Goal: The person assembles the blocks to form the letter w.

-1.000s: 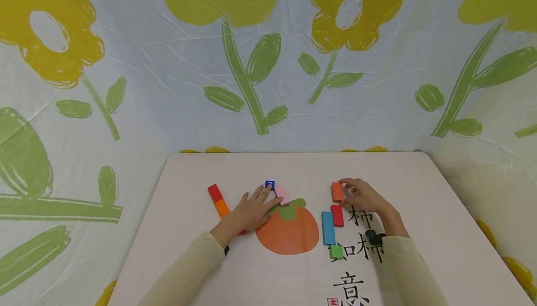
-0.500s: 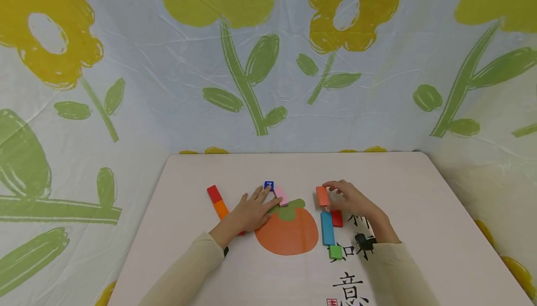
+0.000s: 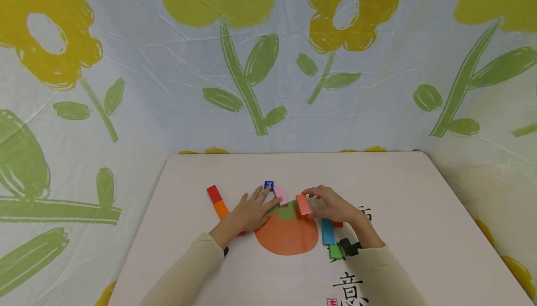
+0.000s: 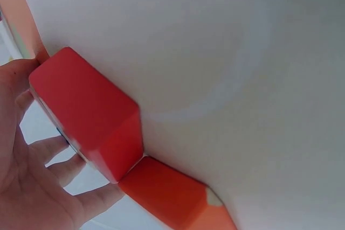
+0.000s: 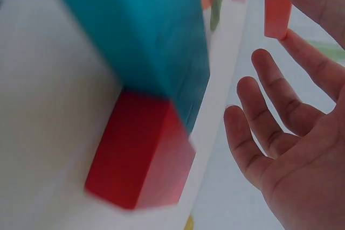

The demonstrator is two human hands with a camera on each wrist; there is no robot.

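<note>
Nearest, black brush characters (image 3: 351, 287) and a red seal print (image 3: 332, 302) mark the pale tabletop (image 3: 251, 278). Beyond, a green block (image 3: 335, 252) meets a blue block (image 3: 328, 234), right of a printed orange fruit (image 3: 285, 241). The left hand (image 3: 251, 213) keeps a relaxed grip, fingers spread toward a pink block (image 3: 281, 195) and blue cube (image 3: 269, 184). The right hand (image 3: 334, 205) has its grip pinched on a coral block (image 3: 303, 205) above the fruit's upper right. Behind the tabletop hangs whitish cloth (image 3: 168, 87) with large yellow flowers (image 3: 325, 36).

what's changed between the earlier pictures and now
The right hand has carried the coral block leftward and slightly nearer the person, to the upper right of the fruit print. The left hand, pink block and blue block stayed put.
</note>
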